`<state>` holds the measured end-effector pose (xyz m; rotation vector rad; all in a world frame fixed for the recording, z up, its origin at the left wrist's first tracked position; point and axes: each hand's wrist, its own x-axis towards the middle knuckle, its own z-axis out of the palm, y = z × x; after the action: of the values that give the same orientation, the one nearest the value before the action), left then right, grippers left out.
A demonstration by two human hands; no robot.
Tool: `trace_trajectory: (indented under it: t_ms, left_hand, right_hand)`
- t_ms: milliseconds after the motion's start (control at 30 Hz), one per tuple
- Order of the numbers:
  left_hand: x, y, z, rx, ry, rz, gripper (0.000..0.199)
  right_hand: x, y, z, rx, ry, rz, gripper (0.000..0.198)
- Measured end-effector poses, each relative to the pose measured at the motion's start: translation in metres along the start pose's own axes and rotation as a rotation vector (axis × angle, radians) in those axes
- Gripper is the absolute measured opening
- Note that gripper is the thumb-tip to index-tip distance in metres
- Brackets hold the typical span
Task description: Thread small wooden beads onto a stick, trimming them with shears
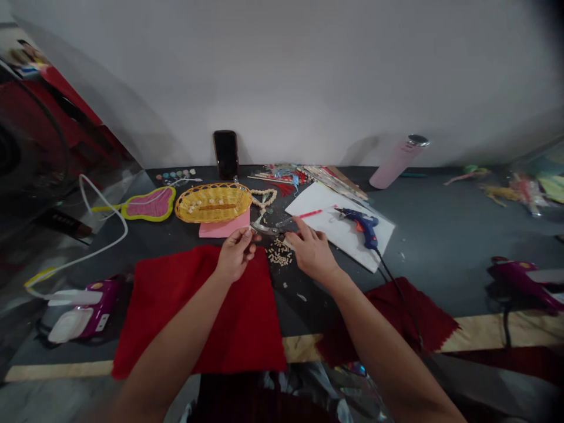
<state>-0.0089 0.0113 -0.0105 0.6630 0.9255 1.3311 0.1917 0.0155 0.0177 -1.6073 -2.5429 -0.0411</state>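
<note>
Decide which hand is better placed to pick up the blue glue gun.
Right. The right hand lies nearer the blue glue gun on the white sheet; the left hand is farther, over red cloth.

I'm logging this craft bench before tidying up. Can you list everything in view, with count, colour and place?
cloth: two, red, front edge
basket: one, yellow wicker, centre left
paper: one, pink, under the basket's front edge
cutters: one, metal, between the hands
small pieces: a pile, pale, beside the cutters
glue gun: one, blue, on white sheet
phone: one, black, against wall
bottle: one, pink, tilted at the back
left hand: at the cutters
right hand: at the cutters
</note>
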Motion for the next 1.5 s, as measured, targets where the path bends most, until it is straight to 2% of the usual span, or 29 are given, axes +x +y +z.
trace_trajectory:
  t_ms: [500,933,1033,1233,1500]
  left_hand:
    - [-0.001,-0.001,0.001,0.039,-0.059,0.004,0.023]
    - [-0.002,-0.001,0.001,0.096,-0.050,-0.024,0.025]
    - [-0.002,-0.001,0.001,0.095,-0.050,-0.031,0.025]
    - [-0.004,-0.001,0.001,0.155,-0.066,-0.014,0.023]
    - [-0.006,0.001,0.004,0.193,-0.066,0.015,0.024]
  right_hand:
    - [-0.001,-0.004,0.000,-0.126,0.068,-0.031,0.032]
    - [0.000,-0.002,-0.002,-0.117,0.019,-0.067,0.030]
    - [0.001,0.000,0.003,-0.070,0.013,-0.080,0.034]
    - [0.004,0.006,0.011,0.069,-0.055,-0.094,0.059]
    - [0.005,0.001,0.008,0.029,-0.066,-0.052,0.050]
